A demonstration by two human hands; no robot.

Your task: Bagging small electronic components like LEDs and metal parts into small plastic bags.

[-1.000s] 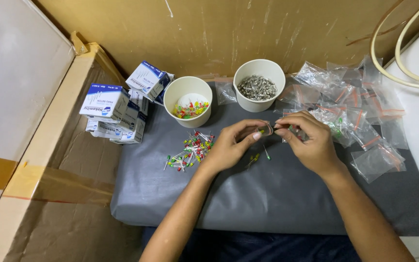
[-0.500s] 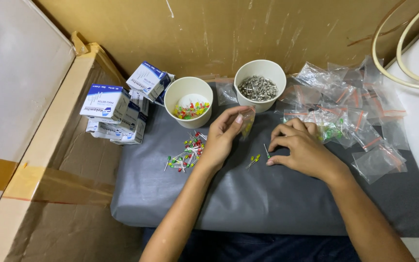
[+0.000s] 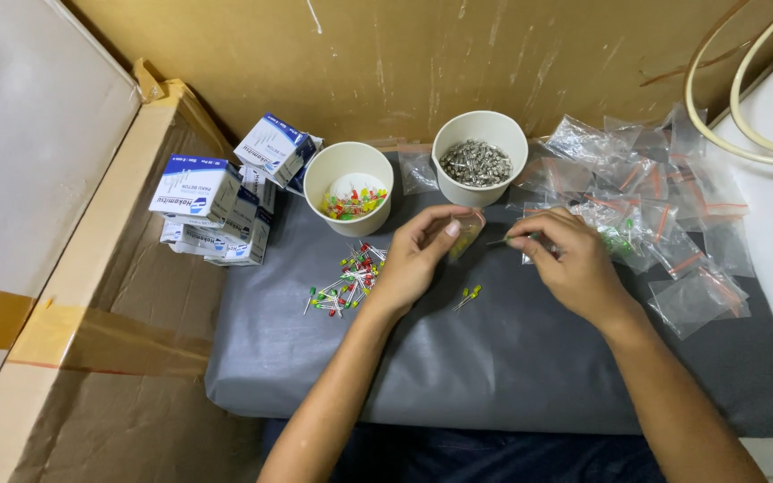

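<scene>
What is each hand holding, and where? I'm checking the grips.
The left hand pinches a small clear bag by its upper edge; the right hand pinches a thin pin-like piece at one end.

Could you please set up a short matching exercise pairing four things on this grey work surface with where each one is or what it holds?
Things:
1. left cup
2. right cup
3. small clear bag
4. blue-and-white boxes

Places or contents:
A. stacked at the pad's left edge
B. holds coloured LEDs
C. held in the left hand
D. holds small silvery metal parts

Pairs: 1-B, 2-D, 3-C, 4-A
</scene>
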